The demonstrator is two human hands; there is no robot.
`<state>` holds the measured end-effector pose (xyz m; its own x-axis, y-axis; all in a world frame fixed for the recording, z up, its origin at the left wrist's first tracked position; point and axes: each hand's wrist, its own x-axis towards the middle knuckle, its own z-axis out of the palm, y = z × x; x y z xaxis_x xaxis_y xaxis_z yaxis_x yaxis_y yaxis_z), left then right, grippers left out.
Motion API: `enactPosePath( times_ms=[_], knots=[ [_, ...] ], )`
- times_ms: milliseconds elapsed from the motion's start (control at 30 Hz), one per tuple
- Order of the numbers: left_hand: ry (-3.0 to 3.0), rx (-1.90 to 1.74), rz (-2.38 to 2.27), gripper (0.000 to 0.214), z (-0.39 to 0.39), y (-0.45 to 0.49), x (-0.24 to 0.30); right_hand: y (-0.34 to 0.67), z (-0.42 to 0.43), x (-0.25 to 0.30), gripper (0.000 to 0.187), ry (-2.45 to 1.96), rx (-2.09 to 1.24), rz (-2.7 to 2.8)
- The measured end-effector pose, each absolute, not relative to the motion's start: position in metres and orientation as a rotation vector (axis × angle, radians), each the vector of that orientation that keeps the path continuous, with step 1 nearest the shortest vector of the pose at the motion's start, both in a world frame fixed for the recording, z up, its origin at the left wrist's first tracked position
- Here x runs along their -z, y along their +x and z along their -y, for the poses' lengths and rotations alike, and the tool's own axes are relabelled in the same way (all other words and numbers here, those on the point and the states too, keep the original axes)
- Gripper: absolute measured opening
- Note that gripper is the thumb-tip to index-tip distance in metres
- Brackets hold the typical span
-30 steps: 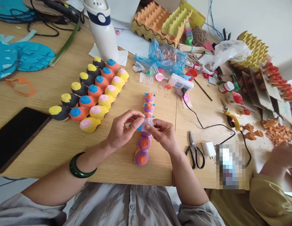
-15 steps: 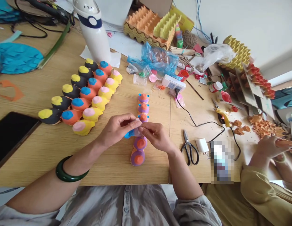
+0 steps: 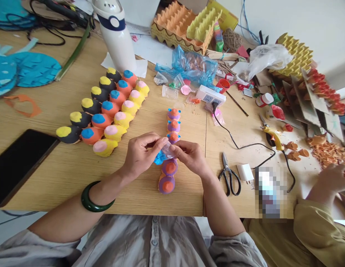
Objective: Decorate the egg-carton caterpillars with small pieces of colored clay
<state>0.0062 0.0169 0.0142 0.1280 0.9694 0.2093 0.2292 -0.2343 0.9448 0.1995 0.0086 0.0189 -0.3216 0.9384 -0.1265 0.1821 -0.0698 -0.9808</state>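
Between my two hands is a small clear plastic bag (image 3: 167, 149) with a bright blue lump of clay (image 3: 159, 158) showing at its lower left. My left hand (image 3: 143, 152) pinches the bag's upper left side between thumb and fingers. Closed on its right side is my right hand (image 3: 189, 154). Beneath them a row of purple egg-carton cups (image 3: 167, 184) with orange centres runs away from me; the far cups (image 3: 174, 125) carry small blue pieces at their sides. The middle of this row is hidden by my hands and the bag.
Left stand rows of painted cups (image 3: 101, 120) and a black phone (image 3: 19, 163). A white bottle (image 3: 117, 40) stands behind. Right lie scissors (image 3: 229, 174), a white plug adapter (image 3: 245, 173), a power strip (image 3: 210, 96) with its cord, and a glue gun (image 3: 273, 138). A co-worker's hand (image 3: 332, 178) is far right.
The view has shifted slightly, so the table items appear further right. More of the clear bag and the blue clay shows between my hands, which still hold the bag.
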Motion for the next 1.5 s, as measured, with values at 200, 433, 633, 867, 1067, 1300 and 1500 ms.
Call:
enactPosePath(
  times_ms=[200,433,633,867,1067,1300,1500],
  knots=[
    [1.496,-1.247,-1.229,0.036,-0.018,0.011,-0.013,0.201,-0.010,-0.018,0.057,-1.266,-1.425,1.528],
    [1.313,-0.929,-1.033,0.033,-0.020,0.009,-0.017,0.206,-0.010,-0.017,0.054,-1.194,-1.463,1.565],
    [1.339,-0.992,-1.074,0.031,-0.019,0.009,-0.012,0.209,-0.011,-0.023,0.051,-1.175,-1.477,1.544],
    [1.632,-1.107,-1.211,0.039,-0.020,0.008,-0.009,0.212,-0.014,-0.018,0.050,-1.187,-1.452,1.580],
    [1.493,-0.975,-1.151,0.029,-0.022,0.011,-0.015,0.212,-0.016,-0.012,0.048,-1.184,-1.414,1.541],
    [1.510,-0.996,-1.246,0.034,-0.054,0.009,-0.029,0.225,-0.029,-0.002,0.036,-1.170,-1.376,0.901],
    [1.271,-1.164,-1.215,0.020,-0.130,0.016,-0.025,0.237,-0.043,0.025,0.046,-1.199,-1.070,0.772]
  ],
)
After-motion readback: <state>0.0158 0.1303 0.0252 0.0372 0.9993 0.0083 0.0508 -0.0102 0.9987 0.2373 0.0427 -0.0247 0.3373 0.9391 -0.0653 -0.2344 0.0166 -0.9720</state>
